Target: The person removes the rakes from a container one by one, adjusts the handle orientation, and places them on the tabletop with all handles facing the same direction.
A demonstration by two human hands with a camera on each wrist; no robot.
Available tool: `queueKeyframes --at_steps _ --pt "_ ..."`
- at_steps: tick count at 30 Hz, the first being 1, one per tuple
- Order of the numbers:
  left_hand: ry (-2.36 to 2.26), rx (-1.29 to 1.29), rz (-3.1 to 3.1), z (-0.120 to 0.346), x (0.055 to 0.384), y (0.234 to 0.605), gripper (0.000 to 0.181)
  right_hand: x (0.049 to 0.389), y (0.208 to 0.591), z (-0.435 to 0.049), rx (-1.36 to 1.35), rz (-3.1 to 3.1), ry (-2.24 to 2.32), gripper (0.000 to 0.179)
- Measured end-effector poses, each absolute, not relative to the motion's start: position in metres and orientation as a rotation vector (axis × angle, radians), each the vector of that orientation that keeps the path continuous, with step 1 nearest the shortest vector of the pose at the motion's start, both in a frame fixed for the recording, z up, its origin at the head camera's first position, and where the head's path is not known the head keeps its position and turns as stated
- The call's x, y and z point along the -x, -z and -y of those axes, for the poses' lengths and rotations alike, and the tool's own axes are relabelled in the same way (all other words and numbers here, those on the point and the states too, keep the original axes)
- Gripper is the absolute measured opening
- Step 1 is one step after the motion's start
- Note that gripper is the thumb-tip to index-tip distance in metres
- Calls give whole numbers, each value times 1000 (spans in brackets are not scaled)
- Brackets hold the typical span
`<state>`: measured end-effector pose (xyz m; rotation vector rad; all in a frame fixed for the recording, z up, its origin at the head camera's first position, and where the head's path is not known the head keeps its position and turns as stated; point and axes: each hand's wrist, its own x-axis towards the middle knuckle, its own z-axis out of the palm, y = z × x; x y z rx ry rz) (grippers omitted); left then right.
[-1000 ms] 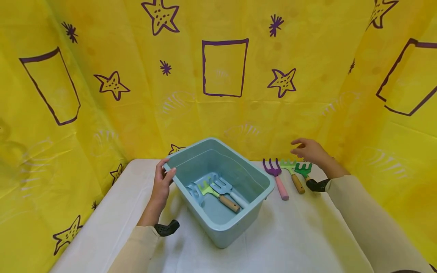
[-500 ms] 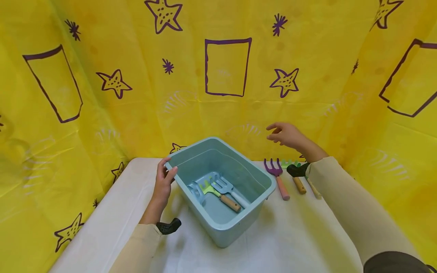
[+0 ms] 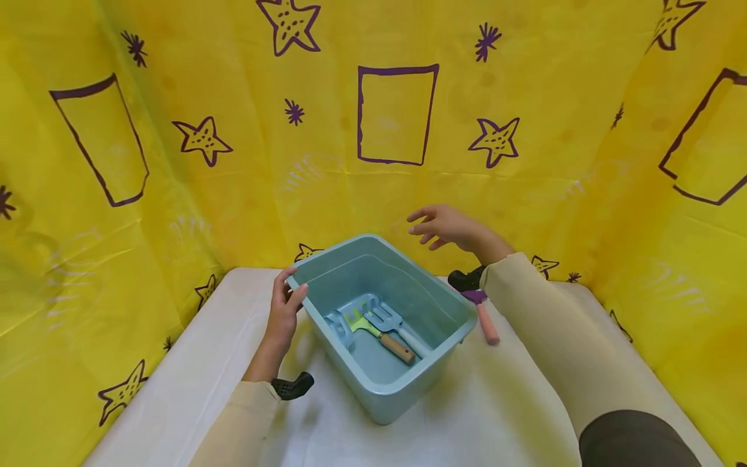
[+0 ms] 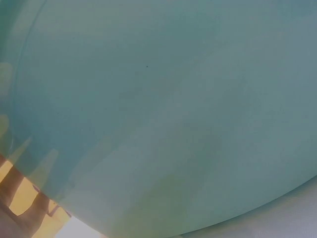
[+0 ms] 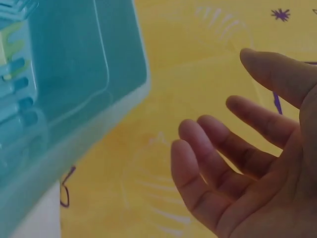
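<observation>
Left hand (image 3: 284,312) curled over the corner rim of the pale-blue plastic tub (image 3: 388,405); right hand (image 3: 448,226) loose-fingered, holding nothing, raised apart beyond the right rim.

The tub stands on the white-covered table (image 3: 496,389), and a light-blue hand fork (image 3: 385,318), a lime-green rake (image 3: 393,345) with a wooden handle and another light-blue tool (image 3: 340,329) (its kind is hard to tell) lie inside. Pressing or tugging at that single corner could, I judge, tilt or swivel the tub and send the loose tools sliding. A low swing of the right sleeve (image 3: 543,331) might knock the pink-handled purple fork (image 3: 487,325) near the tub, its tines hidden behind the black wrist device (image 3: 465,279). No brand, label or writing is readable; the yellow backdrop (image 3: 233,78) shows only drawings, stars among them.
</observation>
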<state>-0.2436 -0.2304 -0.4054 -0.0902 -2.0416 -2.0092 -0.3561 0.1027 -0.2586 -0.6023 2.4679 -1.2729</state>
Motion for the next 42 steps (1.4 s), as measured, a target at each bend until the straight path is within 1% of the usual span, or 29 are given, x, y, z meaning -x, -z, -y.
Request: queueKeyframes --at_steps 2,9,16,21,25,32,35,42 --pt "2003 90 2050 227 240 400 54 357 261 -93 574 -2420 1289 45" --pt "1984 97 2020 236 257 424 52 359 276 -64 543 -2223 1303 47" --pt "1950 93 2026 235 259 427 51 358 293 -44 537 -2112 1335 39" --pt "1976 84 2019 236 259 427 51 356 306 -32 499 -2033 1282 40" --pt "2005 84 2017 236 256 423 52 356 317 -26 459 -2003 1226 41" --pt "1996 100 2037 227 239 398 55 358 340 -20 423 -1964 1143 47" --pt "1987 99 2039 227 237 395 54 358 348 -17 404 -1961 1096 49" --pt "1984 101 2044 227 236 398 55 357 367 -11 310 -1945 952 44"
